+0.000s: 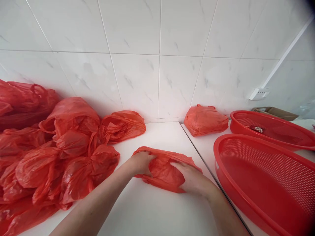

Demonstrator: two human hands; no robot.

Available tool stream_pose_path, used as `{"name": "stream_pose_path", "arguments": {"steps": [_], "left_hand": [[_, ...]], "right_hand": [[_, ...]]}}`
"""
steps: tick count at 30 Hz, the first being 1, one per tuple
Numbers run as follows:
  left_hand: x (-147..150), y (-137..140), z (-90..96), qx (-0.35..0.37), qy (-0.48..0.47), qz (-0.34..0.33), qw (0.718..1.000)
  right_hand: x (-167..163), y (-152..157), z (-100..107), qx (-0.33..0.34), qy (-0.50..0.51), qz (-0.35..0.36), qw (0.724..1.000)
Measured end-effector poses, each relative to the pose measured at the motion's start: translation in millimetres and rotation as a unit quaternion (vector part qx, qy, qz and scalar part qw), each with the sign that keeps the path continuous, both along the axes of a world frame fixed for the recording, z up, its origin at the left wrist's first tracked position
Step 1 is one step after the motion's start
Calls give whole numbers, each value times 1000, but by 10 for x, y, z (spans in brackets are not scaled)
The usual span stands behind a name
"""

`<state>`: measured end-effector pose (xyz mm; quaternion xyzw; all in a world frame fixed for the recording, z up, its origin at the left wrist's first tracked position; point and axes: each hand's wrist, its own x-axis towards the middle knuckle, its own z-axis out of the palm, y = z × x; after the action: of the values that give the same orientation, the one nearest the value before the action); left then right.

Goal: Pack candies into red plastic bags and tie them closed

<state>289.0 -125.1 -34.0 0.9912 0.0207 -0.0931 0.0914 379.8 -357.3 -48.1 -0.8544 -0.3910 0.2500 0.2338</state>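
A red plastic bag (164, 167) lies on the white table in front of me, its mouth spread wide toward me and its inside crumpled. At the left side of the mouth, my left hand (142, 163) holds the bag, the thumb reaching over the opening and the other fingers partly hidden. My right hand (190, 177) holds the right side, its fingers curving into the mouth from the rim. Both hands keep the opening stretched between them. Whether anything lies inside the bag, I cannot tell.
Knotted and loose red bags (73, 141) are heaped on the left. Another loose bag (125, 126) lies beside them. By the tiled wall (137, 82) sits a filled red bag (205, 120). Two red plastic baskets (218, 147) stand at right, past a table seam (204, 160).
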Motion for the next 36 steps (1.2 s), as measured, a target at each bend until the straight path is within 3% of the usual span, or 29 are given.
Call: {"name": "stream_pose_path", "arguments": {"steps": [3,6,10,16,22,28,36], "left_hand": [[-62,-39,129,-13,-8,-17,1000],[-63,-248,246,-28,-45,-40,998],[76,-489,220,-53,-60,-92,992],[241,-330,50,-12,-18,-30,999],[-24,-372,195,35,-43,-74,996],[-295,-370,179,86,4,-72,994],[-306,-429,332,65,-24,-72,995]], "right_hand": [[44,-39,78,29,0,-33,999],[60,-18,77,91,-18,-67,993],[33,20,32,90,-27,-23,995],[55,-64,100,61,-22,-24,998],[90,-62,134,128,-73,-105,984],[174,10,-77,50,-104,-109,987],[163,19,-30,78,-128,-132,980]]}}
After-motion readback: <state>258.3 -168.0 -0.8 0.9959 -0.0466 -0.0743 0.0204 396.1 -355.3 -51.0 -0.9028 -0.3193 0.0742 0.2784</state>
